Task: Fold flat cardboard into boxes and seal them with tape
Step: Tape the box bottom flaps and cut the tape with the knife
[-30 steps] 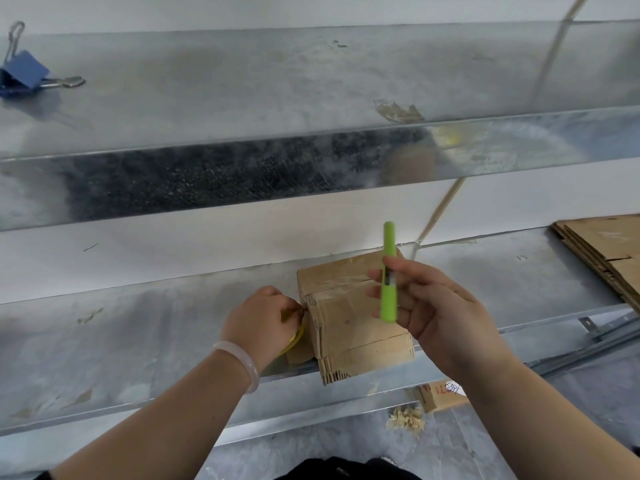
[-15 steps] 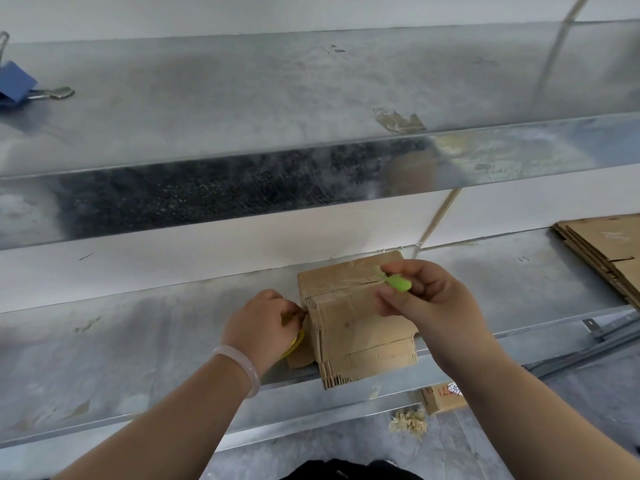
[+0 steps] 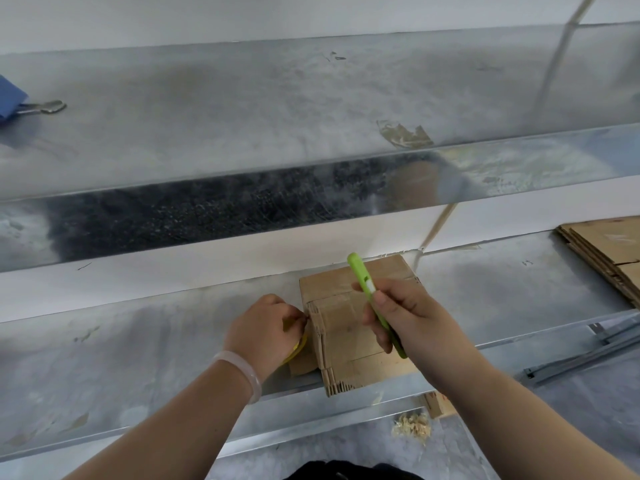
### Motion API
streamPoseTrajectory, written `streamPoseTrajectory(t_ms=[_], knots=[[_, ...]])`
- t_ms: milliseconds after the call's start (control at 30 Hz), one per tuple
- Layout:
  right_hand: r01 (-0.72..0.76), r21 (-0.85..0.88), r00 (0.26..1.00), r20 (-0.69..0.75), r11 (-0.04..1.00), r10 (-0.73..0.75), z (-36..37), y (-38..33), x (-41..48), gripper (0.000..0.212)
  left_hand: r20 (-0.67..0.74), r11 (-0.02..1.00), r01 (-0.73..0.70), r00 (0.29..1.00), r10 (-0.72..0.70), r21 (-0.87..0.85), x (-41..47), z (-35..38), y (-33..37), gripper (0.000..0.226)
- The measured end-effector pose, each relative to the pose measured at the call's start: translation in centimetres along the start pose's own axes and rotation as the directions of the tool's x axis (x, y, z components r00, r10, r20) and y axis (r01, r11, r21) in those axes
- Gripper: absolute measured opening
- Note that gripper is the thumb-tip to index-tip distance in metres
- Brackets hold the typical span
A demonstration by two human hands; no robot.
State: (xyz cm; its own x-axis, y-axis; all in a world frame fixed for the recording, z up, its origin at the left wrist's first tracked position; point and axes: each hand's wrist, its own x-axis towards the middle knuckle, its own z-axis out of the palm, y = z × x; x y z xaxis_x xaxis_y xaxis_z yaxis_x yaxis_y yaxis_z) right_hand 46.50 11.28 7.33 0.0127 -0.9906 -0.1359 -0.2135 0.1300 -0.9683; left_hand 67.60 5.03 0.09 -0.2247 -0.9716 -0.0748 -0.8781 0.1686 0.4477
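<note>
**Small cardboard box at the counter's front edge, cutter held over it**

Head view. We find little writing. A cardboard scrap [image 3: 438, 405] on the floor below the counter, lower right of centre, carries red marks too small to read. The top sheet of the flat cardboard stack [image 3: 609, 251] at the right edge shows a faint red smudge that we cannot read either.

The cardboard box [image 3: 346, 334] sits at lower centre, on the front lip of the counter [image 3: 138, 358], with its near corner just past the edge. It is brown corrugated board, small and blocky. Its flaps lie layered over one another, and raw fluted edges show along its left side and near corner.

The right hand [image 3: 412, 317] is clenched around a slim lime-green cutter [image 3: 367, 293], which slants up and to the left over the box. The left hand [image 3: 263, 330], with a pale translucent bangle [image 3: 242, 370] on its wrist, is curled over a yellow roll [image 3: 298, 347]. Its fingertips touch the box's left edge.

The counter and the shelf [image 3: 277, 109] above it are dull grey sheet metal, mottled and scratched. A blue binder clip [image 3: 14, 102] lies at the upper left. Pale wood shavings [image 3: 412, 427] lie on the floor, and metal rails [image 3: 588, 351] run along the lower right.
</note>
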Motion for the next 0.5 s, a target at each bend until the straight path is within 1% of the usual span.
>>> streamPoseTrajectory(t_ms=[133, 200, 267, 333, 400, 500], knots=[[-0.058, -0.027, 0.997, 0.052, 0.998, 0.059, 0.50, 0.62, 0.16, 0.015, 0.007, 1.000, 0.000, 1.000, 0.000, -0.001, 0.16, 0.04, -0.01, 0.025], [-0.053, -0.082, 0.996, 0.072, 0.995, 0.059, 0.60, 0.79, 0.28, 0.012, 0.001, 1.000, -0.002, 1.000, 0.002, -0.003, 0.15, 0.01, 0.05, 0.025], [-0.052, -0.096, 0.994, 0.093, 0.994, 0.061, 0.68, 0.79, 0.39, 0.013, -0.001, 1.000, -0.002, 1.000, 0.002, 0.004, 0.13, -0.05, 0.13, 0.026], [-0.069, -0.063, 0.992, 0.106, 0.996, 0.075, 0.77, 0.72, 0.49, 0.015, 0.003, 1.000, -0.001, 1.000, 0.001, 0.012, 0.15, -0.12, 0.17, 0.026], [-0.089, 0.006, 0.991, 0.104, 0.996, 0.087, 0.84, 0.63, 0.60, 0.018, 0.005, 1.000, -0.004, 1.000, 0.004, 0.020, 0.19, -0.18, 0.20, 0.026], [-0.104, 0.081, 0.989, 0.114, 0.991, 0.095, 0.84, 0.49, 0.76, 0.018, 0.006, 1.000, -0.006, 1.000, 0.006, 0.025, 0.22, -0.24, 0.29, 0.027]])
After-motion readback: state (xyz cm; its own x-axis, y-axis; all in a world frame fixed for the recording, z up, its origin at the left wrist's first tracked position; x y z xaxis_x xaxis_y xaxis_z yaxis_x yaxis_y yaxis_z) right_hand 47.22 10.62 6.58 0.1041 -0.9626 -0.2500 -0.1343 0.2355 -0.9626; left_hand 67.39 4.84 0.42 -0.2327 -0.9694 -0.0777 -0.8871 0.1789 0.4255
